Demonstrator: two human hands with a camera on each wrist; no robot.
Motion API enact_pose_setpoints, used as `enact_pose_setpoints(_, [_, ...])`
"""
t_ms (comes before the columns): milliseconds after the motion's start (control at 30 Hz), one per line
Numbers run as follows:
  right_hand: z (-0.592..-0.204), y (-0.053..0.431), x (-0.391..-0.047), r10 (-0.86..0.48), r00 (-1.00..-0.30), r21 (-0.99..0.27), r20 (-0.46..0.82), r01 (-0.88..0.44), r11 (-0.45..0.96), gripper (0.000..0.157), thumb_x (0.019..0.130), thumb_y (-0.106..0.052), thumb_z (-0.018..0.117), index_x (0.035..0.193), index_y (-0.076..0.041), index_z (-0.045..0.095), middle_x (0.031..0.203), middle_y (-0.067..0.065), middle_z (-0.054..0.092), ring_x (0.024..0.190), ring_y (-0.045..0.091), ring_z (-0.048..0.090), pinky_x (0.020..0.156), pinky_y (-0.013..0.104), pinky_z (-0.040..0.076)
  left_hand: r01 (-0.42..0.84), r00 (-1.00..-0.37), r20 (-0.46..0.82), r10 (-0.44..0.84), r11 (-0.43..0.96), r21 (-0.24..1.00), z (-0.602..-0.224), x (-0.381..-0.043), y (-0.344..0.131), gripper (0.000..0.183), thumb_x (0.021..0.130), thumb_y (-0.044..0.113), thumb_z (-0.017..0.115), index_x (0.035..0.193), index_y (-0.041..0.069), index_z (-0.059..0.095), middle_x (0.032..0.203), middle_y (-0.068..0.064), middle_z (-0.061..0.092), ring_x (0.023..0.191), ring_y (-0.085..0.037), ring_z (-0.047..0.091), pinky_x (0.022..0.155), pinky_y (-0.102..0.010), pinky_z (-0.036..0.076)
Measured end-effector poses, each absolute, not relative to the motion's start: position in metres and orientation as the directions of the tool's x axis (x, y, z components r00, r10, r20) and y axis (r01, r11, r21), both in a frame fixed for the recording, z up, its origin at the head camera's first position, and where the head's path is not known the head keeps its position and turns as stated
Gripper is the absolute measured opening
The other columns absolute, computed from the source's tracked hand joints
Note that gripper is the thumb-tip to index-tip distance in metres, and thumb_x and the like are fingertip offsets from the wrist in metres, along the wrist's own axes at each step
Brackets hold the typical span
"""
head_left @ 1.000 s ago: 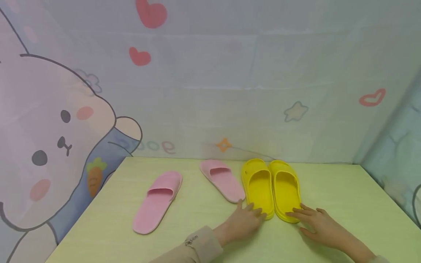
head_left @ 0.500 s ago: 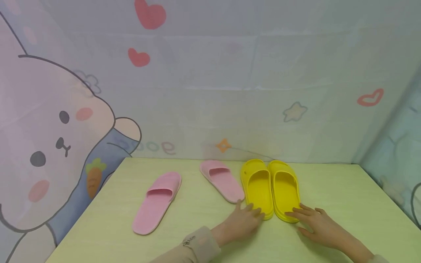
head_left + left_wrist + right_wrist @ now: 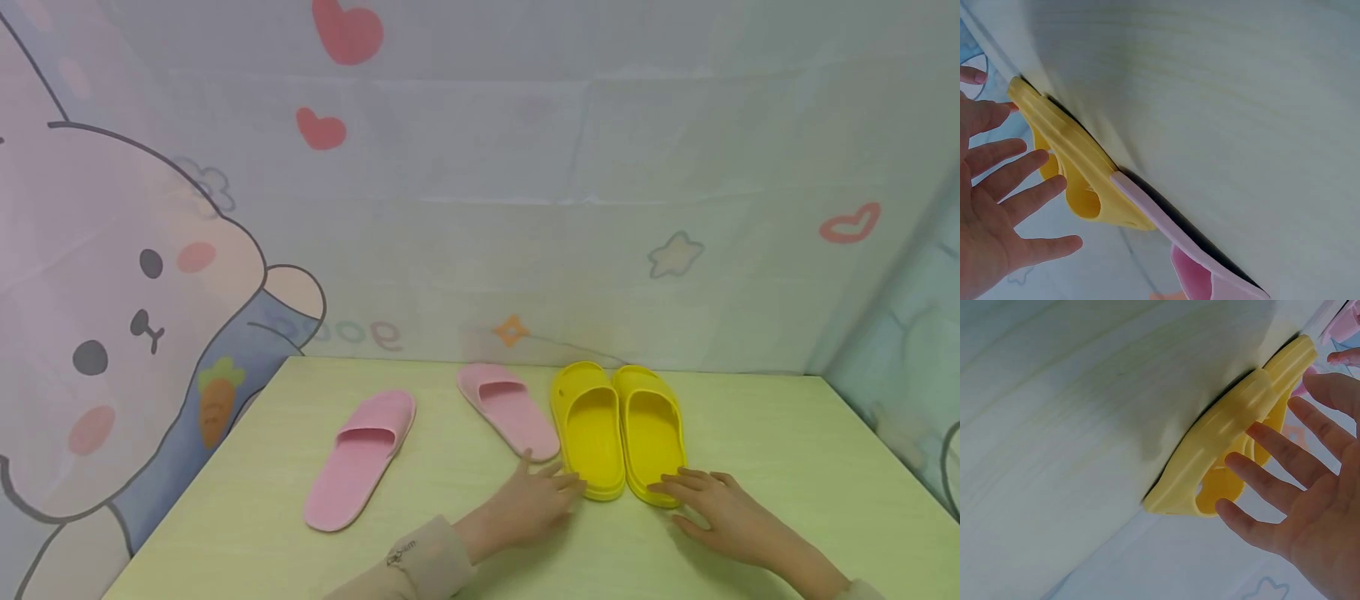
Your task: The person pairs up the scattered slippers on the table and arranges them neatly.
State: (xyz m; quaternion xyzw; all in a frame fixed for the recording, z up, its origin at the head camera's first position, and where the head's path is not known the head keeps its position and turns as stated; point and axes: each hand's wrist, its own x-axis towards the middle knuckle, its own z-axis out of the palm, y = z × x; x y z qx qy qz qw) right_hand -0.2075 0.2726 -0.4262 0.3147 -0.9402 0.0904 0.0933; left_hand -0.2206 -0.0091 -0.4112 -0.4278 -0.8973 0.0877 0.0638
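From the head view, the left hand [image 3: 525,507] has just drawn back a little from the heel of the left yellow slipper [image 3: 596,442]; the right hand [image 3: 723,517] lies at the heel of the right yellow slipper [image 3: 654,437], much as it did a moment ago. That pair hasn't shifted: side by side on the tabletop [image 3: 420,508], toes toward the backdrop [image 3: 465,167]. The nearer pink slipper [image 3: 517,417] slants in beside them; the other pink slipper [image 3: 348,483] sits well apart, leftward. I'd judge the left hand is letting the yellow pair be, their alignment apparently settled.

From the left wrist, the fingers are straight and spread, gripping nothing.

From the right wrist, those fingers are fanned out too, holding nothing; whether their tips touch the yellow heel I can't tell.
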Motion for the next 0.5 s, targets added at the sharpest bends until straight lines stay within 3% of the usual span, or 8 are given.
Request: enact_pose_setpoints(500, [-0.416,0.252,-0.210,-0.621,-0.714,-0.051,0.325,-0.669,0.742,0.034,0.077,-0.016,0.066,0.111,-0.020,0.062,0.112,0.008,0.063,0.102,0.032,0.057,0.079,0.051,0.043,0.711,-0.673,0.119,0.730,0.682,-0.169,-0.402,-0.212,-0.059,0.036,0.088,0.031,0.051,0.123,0.020,0.052,0.128,0.006,0.053,0.122,-0.017,0.046,0.098,-0.053,0.034])
